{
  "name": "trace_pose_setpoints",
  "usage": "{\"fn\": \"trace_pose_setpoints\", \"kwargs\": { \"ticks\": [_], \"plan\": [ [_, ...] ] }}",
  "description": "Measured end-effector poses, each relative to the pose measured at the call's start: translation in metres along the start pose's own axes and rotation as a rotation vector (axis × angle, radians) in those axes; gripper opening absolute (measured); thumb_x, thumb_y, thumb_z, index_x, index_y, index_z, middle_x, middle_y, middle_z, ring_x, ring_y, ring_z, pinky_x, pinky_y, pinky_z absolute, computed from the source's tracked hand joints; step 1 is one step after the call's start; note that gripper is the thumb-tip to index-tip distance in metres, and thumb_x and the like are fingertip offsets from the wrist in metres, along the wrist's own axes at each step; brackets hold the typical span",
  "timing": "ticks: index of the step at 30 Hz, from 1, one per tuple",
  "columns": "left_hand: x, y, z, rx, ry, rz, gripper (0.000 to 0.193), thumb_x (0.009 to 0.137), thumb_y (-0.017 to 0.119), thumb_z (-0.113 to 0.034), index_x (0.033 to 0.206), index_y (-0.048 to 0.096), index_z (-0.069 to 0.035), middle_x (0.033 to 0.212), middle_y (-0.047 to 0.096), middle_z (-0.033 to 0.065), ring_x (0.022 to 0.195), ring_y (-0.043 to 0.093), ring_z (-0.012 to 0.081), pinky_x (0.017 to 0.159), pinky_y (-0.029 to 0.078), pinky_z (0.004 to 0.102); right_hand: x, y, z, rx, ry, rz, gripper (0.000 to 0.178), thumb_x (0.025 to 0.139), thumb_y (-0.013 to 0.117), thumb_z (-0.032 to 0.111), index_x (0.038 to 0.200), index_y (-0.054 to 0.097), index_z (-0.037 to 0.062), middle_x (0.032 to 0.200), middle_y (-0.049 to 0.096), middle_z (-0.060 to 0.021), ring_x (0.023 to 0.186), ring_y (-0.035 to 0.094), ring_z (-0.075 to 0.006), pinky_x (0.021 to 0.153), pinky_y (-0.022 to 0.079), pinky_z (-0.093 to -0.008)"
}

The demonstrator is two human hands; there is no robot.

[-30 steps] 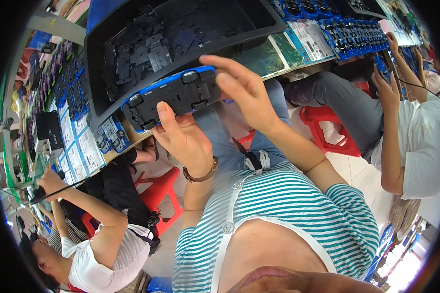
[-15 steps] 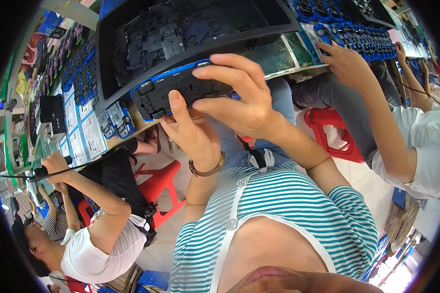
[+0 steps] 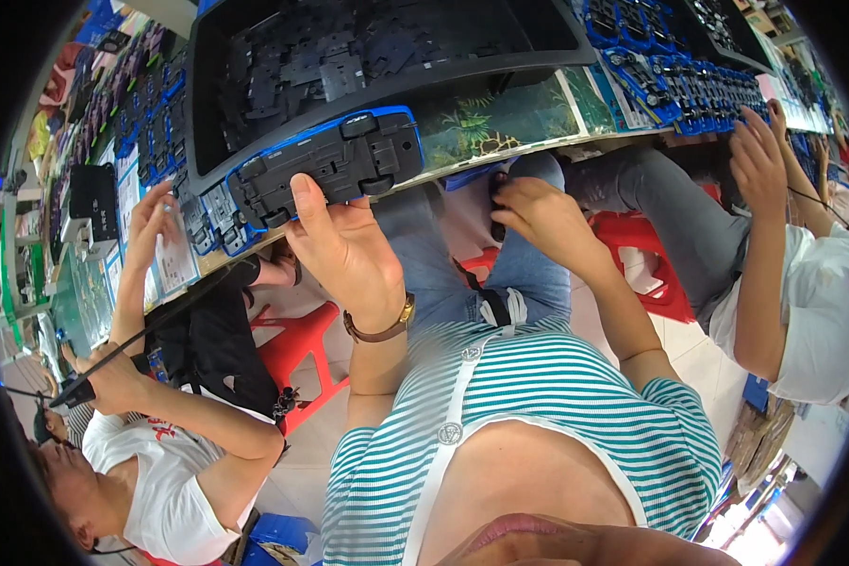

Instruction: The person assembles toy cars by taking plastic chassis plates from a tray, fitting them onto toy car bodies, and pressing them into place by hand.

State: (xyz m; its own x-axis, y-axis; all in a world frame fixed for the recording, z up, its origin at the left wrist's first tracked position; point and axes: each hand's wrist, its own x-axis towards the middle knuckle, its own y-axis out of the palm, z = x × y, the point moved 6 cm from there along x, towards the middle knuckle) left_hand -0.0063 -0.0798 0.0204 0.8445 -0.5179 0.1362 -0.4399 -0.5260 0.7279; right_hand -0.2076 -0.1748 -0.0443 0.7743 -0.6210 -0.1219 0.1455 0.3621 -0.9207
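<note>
Left hand [image 3: 344,250] grips blue-and-black toy car chassis [image 3: 325,168] w/ thumb across underside, pressed vs counter [image 3: 500,123] edge, prob. to steady it. Right hand [image 3: 538,217] down over lap, fingers curled round small dark part [image 3: 498,203]. Black bin [image 3: 368,57] of chassis plates just beyond left hand.

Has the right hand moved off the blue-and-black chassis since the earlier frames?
Yes. The right hand left the chassis and dropped below the bench edge, toward the lap.
</note>
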Motion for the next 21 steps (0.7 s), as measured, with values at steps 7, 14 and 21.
{"fn": "trace_pose_setpoints", "kwargs": {
  "ticks": [7, 14, 21],
  "plan": [
    [-0.017, 0.016, 0.019, 0.049, -0.066, 0.019, 0.032, 0.094, 0.057, -0.024, 0.121, 0.053, -0.007, 0.114, 0.062, 0.0066, 0.103, 0.059, 0.0164, 0.087, 0.050, 0.0334, 0.028, -0.061, 0.060, 1.357, -0.180, -0.319, 0.054, 0.090, 0.059, 0.015, 0.136, 0.039, -0.0024, 0.124, 0.054, -0.0159, 0.107, 0.056, -0.0199, 0.086, 0.050, -0.0320],
    [-0.025, 0.016, 0.019, 0.153, 0.032, -0.005, 0.038, 0.093, 0.058, -0.026, 0.122, 0.049, -0.003, 0.113, 0.060, 0.0104, 0.100, 0.060, 0.0192, 0.087, 0.049, 0.0337, 0.039, -0.046, 0.065, 1.689, -0.102, -0.312, 0.047, 0.090, 0.061, 0.011, 0.130, 0.046, -0.0066, 0.110, 0.062, -0.0122, 0.092, 0.061, -0.0155, 0.077, 0.055, -0.0283],
    [-0.018, 0.007, 0.014, 0.127, 0.063, -0.037, 0.039, 0.093, 0.059, -0.023, 0.124, 0.046, -0.003, 0.116, 0.057, 0.0097, 0.100, 0.058, 0.0183, 0.087, 0.049, 0.0337, 0.042, -0.036, 0.076, 1.676, -0.092, -0.314, 0.043, 0.092, 0.059, 0.013, 0.128, 0.048, -0.0066, 0.108, 0.063, -0.0127, 0.093, 0.062, -0.0155, 0.077, 0.055, -0.0290]
  ]
}}
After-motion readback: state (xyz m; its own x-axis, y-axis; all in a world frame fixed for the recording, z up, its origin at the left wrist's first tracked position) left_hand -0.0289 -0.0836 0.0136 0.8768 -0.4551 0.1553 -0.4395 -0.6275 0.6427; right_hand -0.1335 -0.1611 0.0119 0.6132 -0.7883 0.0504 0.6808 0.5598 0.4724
